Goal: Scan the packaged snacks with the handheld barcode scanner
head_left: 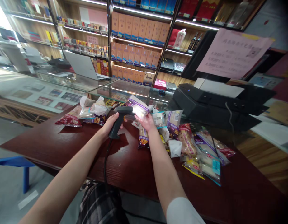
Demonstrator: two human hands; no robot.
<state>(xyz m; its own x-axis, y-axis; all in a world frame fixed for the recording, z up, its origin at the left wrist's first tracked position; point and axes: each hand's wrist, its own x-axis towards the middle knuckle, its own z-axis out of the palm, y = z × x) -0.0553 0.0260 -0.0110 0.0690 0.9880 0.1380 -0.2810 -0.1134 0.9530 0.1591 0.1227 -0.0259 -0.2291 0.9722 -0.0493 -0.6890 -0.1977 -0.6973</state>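
Observation:
My left hand (111, 125) is wrapped round the handle of a black barcode scanner (117, 121), whose cord hangs down over the table edge. Its head faces a purple-and-white snack packet (140, 105), and a bright patch of light shows on that packet. Fingers of my right hand (146, 121) grip the packet's lower edge, holding it above the table. Below and beside this hand lie more packets, among them a purple snack bag (144, 137) and a red-and-clear one (187, 140).
Packets lie in a left pile (87, 112) and a right pile (204, 149) on the dark red table (125, 168). Beyond stand a glass counter (52, 90), a laptop (82, 65), a black printer-like machine (204, 102) and stocked shelves. A blue stool (15, 161) stands left.

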